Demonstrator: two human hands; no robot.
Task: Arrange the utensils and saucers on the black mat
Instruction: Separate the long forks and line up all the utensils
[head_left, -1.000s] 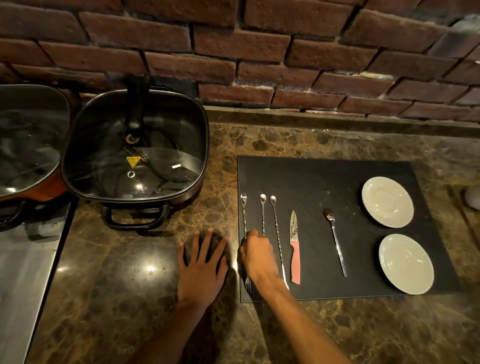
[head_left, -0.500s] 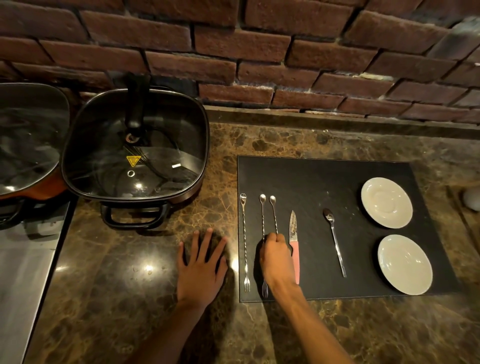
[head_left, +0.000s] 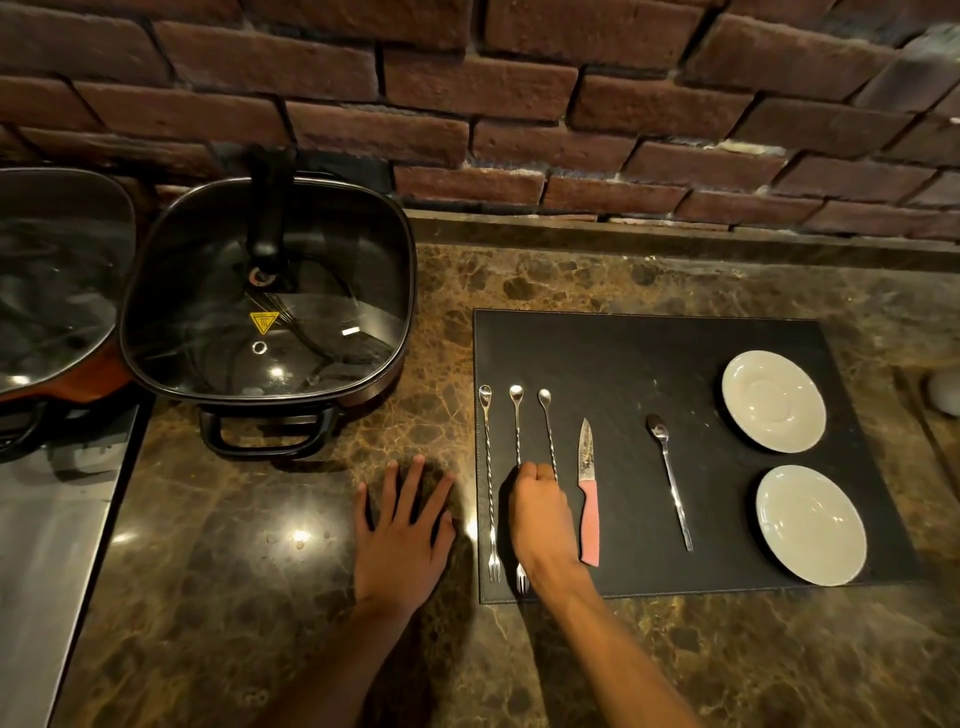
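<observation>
Mat: the black mat lies flat on the counter, its long side parallel to the wall.
Stirrers: three twisted stirrers lie near the mat's left edge, bowls toward the wall and fork ends toward the person: first, second, third. The third leans slightly, so the row is not yet parallel.
Right hand: the right hand rests over the second and third stirrers, fingers curled down at their shafts; whether they pinch one cannot be told. Probable purpose: to square the row.
Other utensils: knife and spoon lie further right, well apart.
Saucers: two, far and near, sit at the mat's right end, clear of the utensils.
Left hand: the left hand lies flat on the counter beside the mat, fingers spread, holding nothing; it probably steadies the person.
Surface: brown marble counter, glossy.
Room: a lidded pan stands to the left; brick wall behind.
</observation>
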